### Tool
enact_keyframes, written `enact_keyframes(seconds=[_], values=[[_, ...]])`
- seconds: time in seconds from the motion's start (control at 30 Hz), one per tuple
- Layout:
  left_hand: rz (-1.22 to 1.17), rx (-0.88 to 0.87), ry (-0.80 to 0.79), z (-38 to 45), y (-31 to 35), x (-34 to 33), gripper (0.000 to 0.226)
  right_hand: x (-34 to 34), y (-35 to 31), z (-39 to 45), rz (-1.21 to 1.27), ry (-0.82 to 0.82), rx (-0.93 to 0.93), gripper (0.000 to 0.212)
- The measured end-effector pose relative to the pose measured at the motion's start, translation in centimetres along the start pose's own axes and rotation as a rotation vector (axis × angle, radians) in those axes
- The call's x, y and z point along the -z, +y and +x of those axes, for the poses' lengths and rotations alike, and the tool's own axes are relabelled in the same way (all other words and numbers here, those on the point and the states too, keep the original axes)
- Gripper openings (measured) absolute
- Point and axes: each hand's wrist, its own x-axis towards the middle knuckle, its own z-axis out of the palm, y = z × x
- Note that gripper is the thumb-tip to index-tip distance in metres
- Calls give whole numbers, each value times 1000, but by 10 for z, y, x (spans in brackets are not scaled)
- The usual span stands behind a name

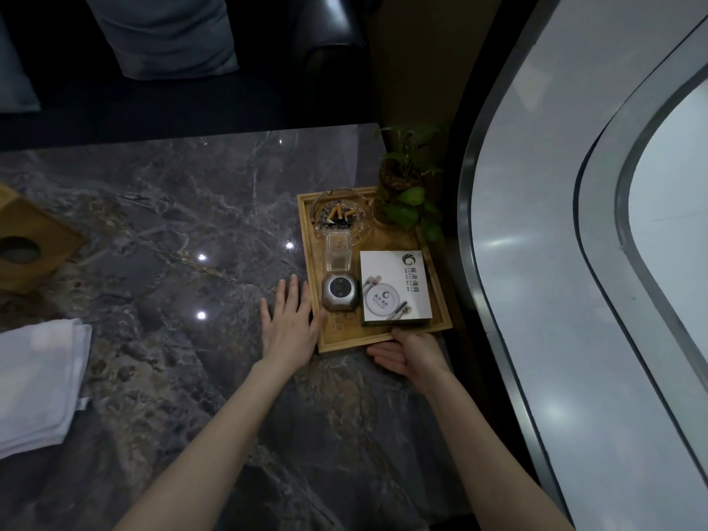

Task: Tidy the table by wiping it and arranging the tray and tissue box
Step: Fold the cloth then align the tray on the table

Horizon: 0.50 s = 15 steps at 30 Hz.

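Note:
A wooden tray (306,239) lies at the right edge of the dark marble table (172,231). It carries a glass ashtray with cigarette butts (341,216), a clear toothpick holder (338,250), a small metal call bell (339,292) and a white printed box (394,287). My left hand (287,323) lies flat, fingers spread, against the tray's left rim. My right hand (406,352) cups the tray's near rim, palm up. A wooden tissue box (27,247) stands at the far left edge. A folded white cloth (34,381) rests on the table at the left.
A potted green plant (406,185) stands at the tray's far right corner. A dark leather sofa with grey cushions (161,32) sits beyond the table. A curved grey window frame (536,262) runs close along the table's right side.

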Motion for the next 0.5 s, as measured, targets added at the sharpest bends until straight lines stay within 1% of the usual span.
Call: enact_keyframes(seconds=[0.2, 0.3, 0.37, 0.43, 0.5], values=[[20, -10, -8, -3, 1, 4, 61, -4, 4, -4, -56, 49, -2, 23], [41, -20, 7, -5, 2, 8, 60, -7, 3, -10, -152, 64, -26, 33], [51, -41, 12, -9, 1, 10, 58, -11, 1, -14, -231, 27, -71, 37], [45, -70, 16, -16, -1, 12, 56, -18, 2, -21, -318, -26, -112, 36], [4, -99, 37, -24, -6, 14, 51, -28, 4, -24, -398, -64, -116, 35]])
